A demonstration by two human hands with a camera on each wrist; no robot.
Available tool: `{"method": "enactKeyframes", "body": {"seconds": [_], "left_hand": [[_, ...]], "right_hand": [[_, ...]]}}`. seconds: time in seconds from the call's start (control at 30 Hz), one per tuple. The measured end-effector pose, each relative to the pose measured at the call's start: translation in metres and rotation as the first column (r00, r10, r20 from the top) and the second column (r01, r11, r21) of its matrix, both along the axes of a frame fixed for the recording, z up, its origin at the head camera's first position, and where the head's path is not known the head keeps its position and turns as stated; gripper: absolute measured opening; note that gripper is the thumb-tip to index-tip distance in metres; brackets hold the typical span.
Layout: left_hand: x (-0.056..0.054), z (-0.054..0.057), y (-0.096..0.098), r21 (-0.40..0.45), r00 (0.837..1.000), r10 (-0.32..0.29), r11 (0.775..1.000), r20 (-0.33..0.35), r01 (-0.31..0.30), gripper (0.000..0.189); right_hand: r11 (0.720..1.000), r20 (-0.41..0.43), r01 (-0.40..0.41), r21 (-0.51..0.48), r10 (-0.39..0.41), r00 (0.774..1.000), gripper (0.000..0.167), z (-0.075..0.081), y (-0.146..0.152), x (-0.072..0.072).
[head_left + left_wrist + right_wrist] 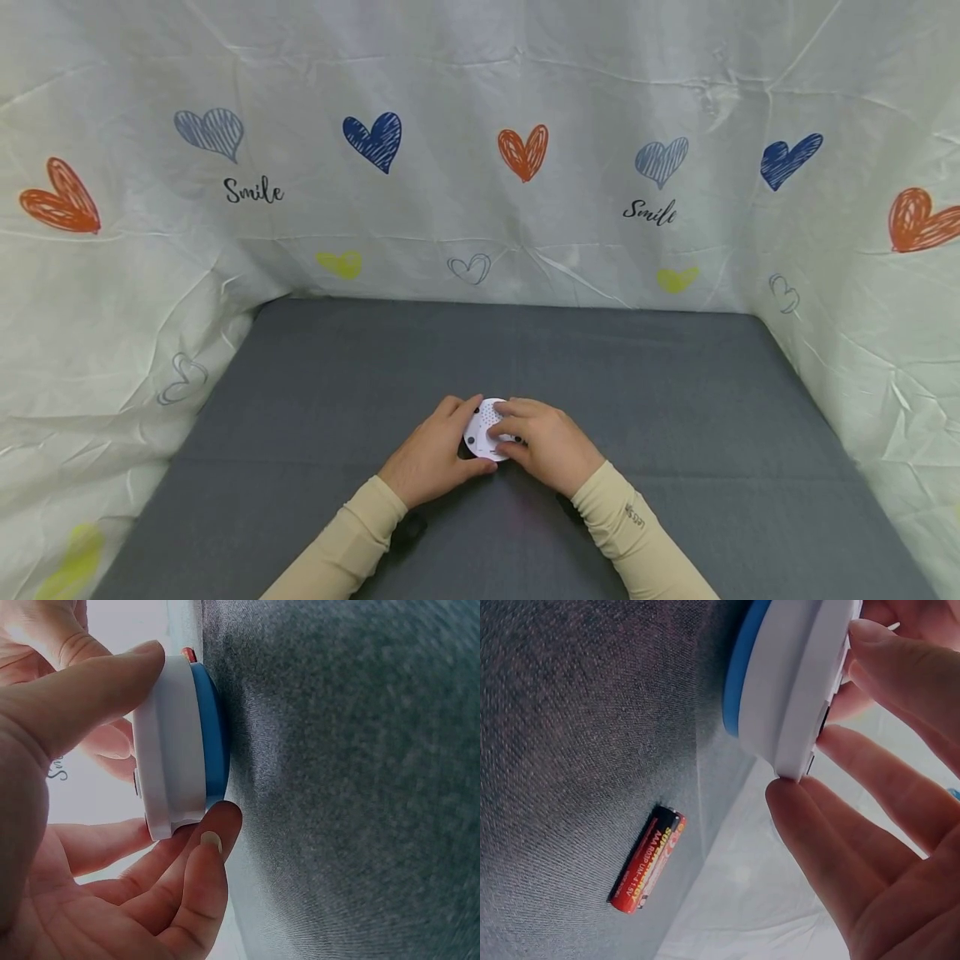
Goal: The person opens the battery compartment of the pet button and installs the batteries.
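Note:
A round white device (480, 437) with a blue underside (213, 735) lies between my hands, blue side toward the grey cloth. Small holes and dark round spots mark its upper face in the head view. With thumb and fingers, my left hand (435, 454) grips the white rim from the left. From the right, my right hand (551, 442) holds it with bent fingers and thumb, fingertips on the upper face and the rim. A red and black AAA battery (649, 859) lies on the cloth beside the device in the right wrist view; the head view does not show it.
Dark grey cloth (337, 375) covers the table. White sheeting (450, 67) printed with hearts and "Smile" hangs along the back and both sides. A dark object (408, 529) shows beneath my left wrist.

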State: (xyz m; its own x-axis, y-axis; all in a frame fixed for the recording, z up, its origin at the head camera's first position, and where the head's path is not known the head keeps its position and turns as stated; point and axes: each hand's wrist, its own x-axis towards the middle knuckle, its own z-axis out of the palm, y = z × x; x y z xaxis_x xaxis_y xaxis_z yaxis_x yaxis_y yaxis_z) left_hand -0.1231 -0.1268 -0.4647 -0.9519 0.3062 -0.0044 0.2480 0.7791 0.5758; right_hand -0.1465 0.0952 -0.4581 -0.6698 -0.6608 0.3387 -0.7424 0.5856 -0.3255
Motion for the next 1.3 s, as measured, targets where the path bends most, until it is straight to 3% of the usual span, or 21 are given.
{"method": "enactKeyframes", "body": {"seconds": [0.57, 0.93, 1.3], "left_hand": [[0.0006, 0.0003, -0.0005, -0.010, 1.000, -0.004, 1.000, -0.007, 0.004, 0.093], [0.0006, 0.0016, -0.0001, -0.021, 0.999, -0.014, 1.000, -0.034, 0.013, 0.092], [0.0014, 0.0005, 0.0008, -0.018, 0.997, -0.026, 1.000, -0.076, 0.025, 0.091]], "right_hand": [[1.000, 0.000, 0.009, 0.014, -0.009, 1.000, 0.025, -0.0004, -0.0018, 0.0017], [0.999, -0.049, 0.045, 0.011, -0.044, 0.998, 0.027, -0.0046, -0.0054, 0.0027], [0.999, -0.147, 0.033, 0.030, -0.029, 0.989, 0.025, -0.0085, -0.0073, 0.0038]]}}
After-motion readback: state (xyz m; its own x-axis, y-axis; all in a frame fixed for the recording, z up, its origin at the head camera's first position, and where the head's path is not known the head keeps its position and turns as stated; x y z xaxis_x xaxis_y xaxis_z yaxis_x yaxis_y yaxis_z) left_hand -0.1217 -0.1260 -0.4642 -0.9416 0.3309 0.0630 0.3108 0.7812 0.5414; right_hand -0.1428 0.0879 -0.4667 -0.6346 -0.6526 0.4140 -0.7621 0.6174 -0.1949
